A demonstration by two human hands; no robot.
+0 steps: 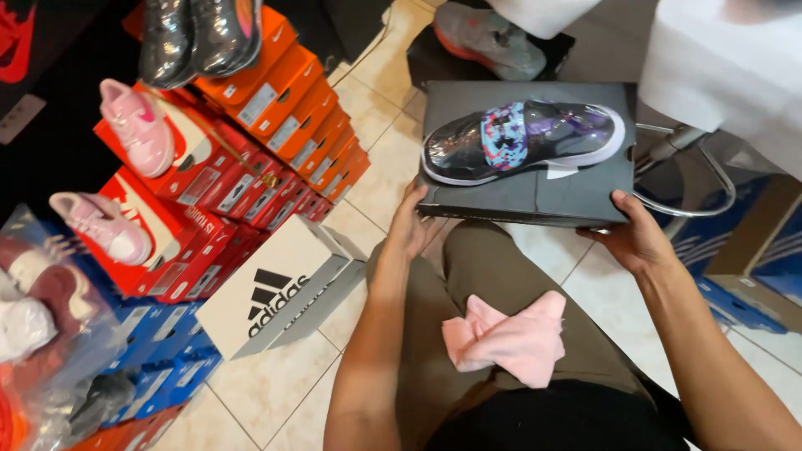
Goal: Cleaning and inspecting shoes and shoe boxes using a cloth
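Note:
I hold a dark grey shoe box (535,196) out in front of me above my knees. My left hand (411,224) grips its near left corner and my right hand (637,234) grips its near right corner. On the lid lies a plastic-wrapped shoe (522,138) with a black, purple and blue speckled upper and a white sole. A crumpled pink cloth (510,338) rests on my lap, on olive trousers.
Stacks of orange and red shoe boxes (276,125) stand at the left, with pink shoes (134,125) and wrapped dark shoes (196,38) on top. A white box (276,288) lies on the tiled floor. Blue boxes (752,267) and a chrome stool base (685,179) are at right.

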